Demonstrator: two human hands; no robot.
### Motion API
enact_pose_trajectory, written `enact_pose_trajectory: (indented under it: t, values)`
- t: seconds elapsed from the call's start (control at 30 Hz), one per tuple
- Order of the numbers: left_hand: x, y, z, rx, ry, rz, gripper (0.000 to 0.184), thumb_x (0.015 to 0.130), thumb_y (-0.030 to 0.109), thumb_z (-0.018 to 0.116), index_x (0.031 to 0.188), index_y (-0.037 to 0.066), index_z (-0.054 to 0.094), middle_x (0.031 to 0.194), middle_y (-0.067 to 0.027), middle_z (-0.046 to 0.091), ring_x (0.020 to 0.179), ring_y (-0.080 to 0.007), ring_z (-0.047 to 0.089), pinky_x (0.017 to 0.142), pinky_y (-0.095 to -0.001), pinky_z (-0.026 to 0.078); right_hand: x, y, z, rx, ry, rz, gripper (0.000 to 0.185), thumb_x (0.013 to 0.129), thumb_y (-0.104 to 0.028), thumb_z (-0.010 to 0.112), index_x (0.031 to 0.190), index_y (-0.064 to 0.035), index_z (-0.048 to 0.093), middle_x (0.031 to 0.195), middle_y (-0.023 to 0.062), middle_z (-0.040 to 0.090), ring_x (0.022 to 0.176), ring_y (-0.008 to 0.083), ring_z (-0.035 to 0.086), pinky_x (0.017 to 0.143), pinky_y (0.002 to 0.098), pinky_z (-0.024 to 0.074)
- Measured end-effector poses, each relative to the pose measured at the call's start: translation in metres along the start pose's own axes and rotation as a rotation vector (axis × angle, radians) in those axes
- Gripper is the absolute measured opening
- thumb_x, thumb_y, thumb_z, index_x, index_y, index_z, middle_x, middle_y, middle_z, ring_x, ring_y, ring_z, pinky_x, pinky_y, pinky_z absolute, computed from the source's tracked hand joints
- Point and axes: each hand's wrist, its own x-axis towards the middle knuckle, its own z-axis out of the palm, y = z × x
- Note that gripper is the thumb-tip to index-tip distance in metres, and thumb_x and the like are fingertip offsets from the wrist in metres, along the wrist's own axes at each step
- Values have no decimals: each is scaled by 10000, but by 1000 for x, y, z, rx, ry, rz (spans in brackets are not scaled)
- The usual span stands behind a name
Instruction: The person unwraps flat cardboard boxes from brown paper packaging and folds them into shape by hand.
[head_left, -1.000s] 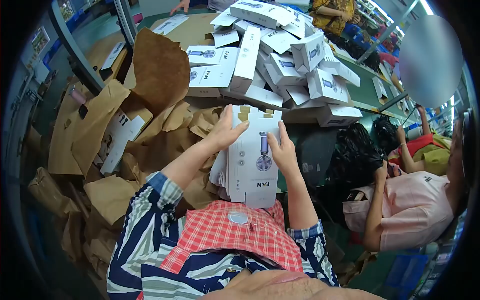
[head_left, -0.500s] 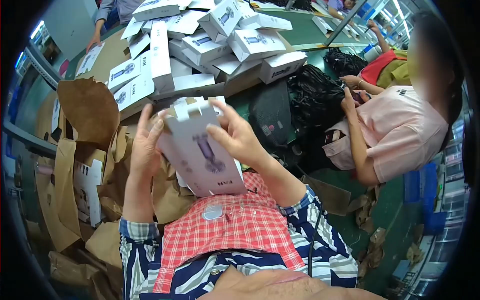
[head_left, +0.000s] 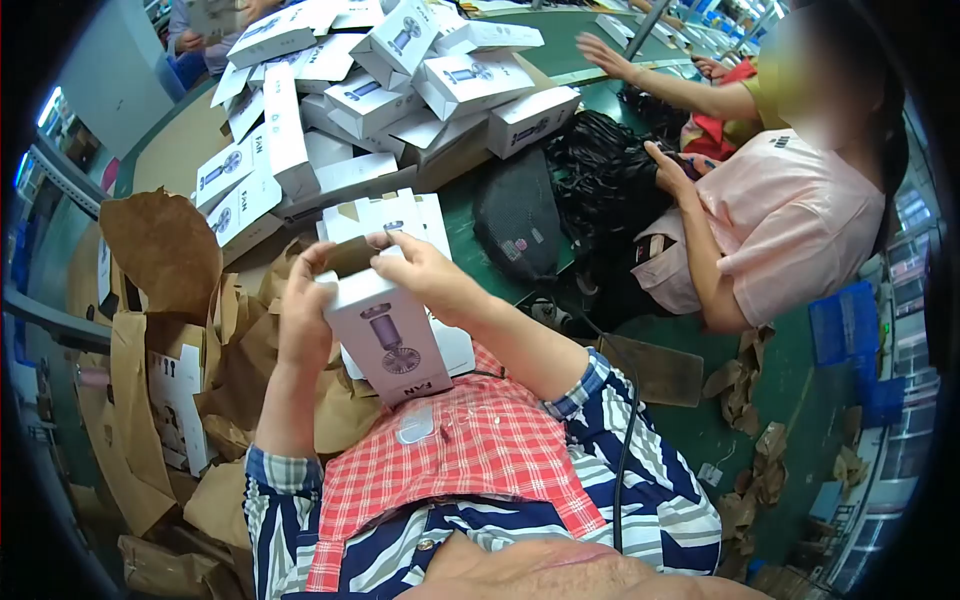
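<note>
A white fan box (head_left: 388,335), printed with a purple hand fan, stands tilted against my checked apron. Its upper end gapes, and the brown inside shows. My left hand (head_left: 307,300) grips the left upper edge, fingers curled over the rim. On the opposite edge, my right hand (head_left: 432,278) has its thumb and fingers pinched on the rim. More white cartons (head_left: 425,212) lie right behind this box, partly hidden by it and by my right hand.
White fan boxes (head_left: 385,95) are heaped on the table ahead. Brown paper and an opened carton (head_left: 130,400) lie at left. A co-worker in a pink shirt (head_left: 790,230) sits at right beside bundled black cables (head_left: 610,180). Another person's arm (head_left: 680,90) reaches across behind.
The box between my hands has gone from a flatter look to an opened-out shape with its upper end gaping. My view has shifted slightly. Another person's arm now stretches out at upper right.
</note>
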Motion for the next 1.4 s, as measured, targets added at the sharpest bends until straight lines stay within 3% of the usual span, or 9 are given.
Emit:
enact_pose_trajectory:
  t: [0.1,0.23,0.3,0.4,0.67,0.93,1.07,1.3,1.4]
  values:
    - [-4,-2,16,48,50,-16,526,653,-52,350,1177,-26,389,1131,-109,430,1061,-166,418,903,-241,348,5,23,-4,-262,134,-275,355,871,-167,488,1180,6,456,1029,97,535,923,119,510,776,261,437]
    - [-3,7,15,198,44,1,532,675,-44,370,1207,-29,370,1149,-111,418,1084,-176,405,927,-247,330,-6,2,-28,654,-236,112,398,899,-296,492,1184,-19,468,1042,50,551,895,112,536,758,247,441]
    - [-2,12,17,175,-70,-86,547,712,-15,398,1255,-25,336,1200,-126,409,1125,-197,395,967,-271,315,-8,18,-25,241,-48,241,388,887,-246,476,1188,-1,464,1040,46,549,880,115,543,726,256,450]
    - [4,11,6,-691,-224,-283,534,796,157,555,1277,22,365,1340,-156,351,1196,-246,389,993,-325,323,-8,11,-29,98,-68,153,460,857,-198,472,1245,41,414,1074,72,549,919,123,535,761,257,441]
    - [-1,-18,-12,-317,-117,-191,203,678,-48,424,780,-25,599,1140,-191,519,987,-203,524,849,-289,444,-6,-7,-33,-280,-365,-173,259,900,-239,515,1003,-53,662,1136,102,584,1081,183,518,918,293,400]
    - [0,3,3,249,-288,-244,239,799,52,412,844,-18,636,984,-78,588,865,-128,538,827,-270,414,16,-45,-32,-1049,-548,4,418,786,-264,651,1099,-3,556,976,150,631,900,257,602,767,330,461]
    - [-8,21,-5,226,-516,-192,304,890,253,493,1158,111,513,1146,-49,489,1056,-139,457,911,-301,372,6,-44,-34,-707,-508,-100,552,763,-228,671,1233,-24,463,1087,171,577,949,224,572,784,311,464]
    - [6,24,-50,-226,435,378,211,932,111,377,1061,27,521,1059,-63,561,973,-124,518,863,-257,408,25,-74,-39,-853,-104,-519,530,739,-165,690,1207,-25,484,1034,61,573,879,169,557,783,268,456]
    - [4,28,-52,-114,474,549,202,910,50,385,1056,32,525,1082,-54,558,973,-111,514,859,-249,409,44,-107,-40,-8,59,-569,625,898,-244,533,1355,35,212,1133,125,520,1007,160,515,877,270,405]
